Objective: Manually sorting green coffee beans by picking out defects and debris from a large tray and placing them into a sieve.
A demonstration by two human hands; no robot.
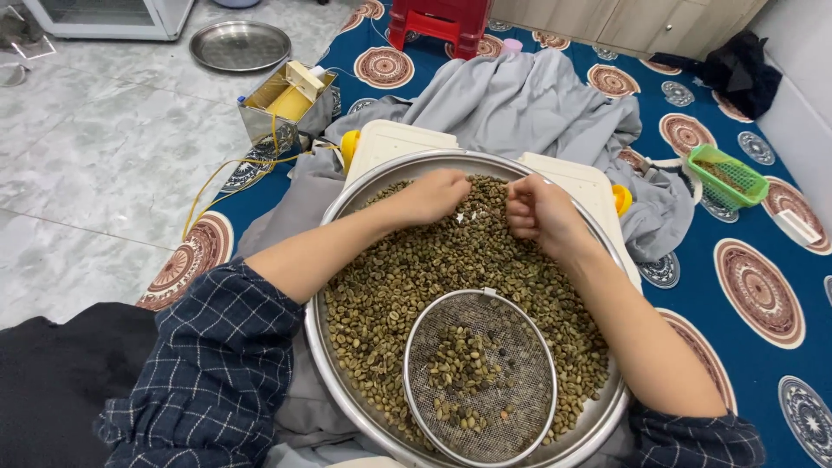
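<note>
So there's a big round metal tray point(334, 347) sitting in the person's lap area, loaded with greenish-tan coffee beans point(407, 269). Both hands are up at the 12 o'clock end of the pile. The left hand point(433, 195) lies palm-down on the beans, fingers bunched together and curled into the heap, so it's touching beans, but I can't tell if it's actually pinching any. The right hand point(537, 212) is just beside it, toward 1 o'clock, fingers curled in tight like a loose fist; whatever is inside is hidden, can't tell. The two hands are close but apart, with a small pale fleck on the beans between them.

Down at 5 o'clock in the tray, a round wire-mesh sieve point(481, 377) rests on top of the beans, holding a small scatter of beans itself.

Around the tray: a grey cloth point(520, 104) bunched up at 12 o'clock, a cream-coloured board with yellow knobs point(390, 143) poking out from under the tray's far rim, a small green basket point(726, 176) out at 2 o'clock on the blue patterned mat point(763, 347), a metal box with yellow wires point(282, 104) at 10 o'clock, and a flat steel plate point(240, 45) on the tiled floor past it. Sleeves are dark checked flannel, pushed up.
</note>
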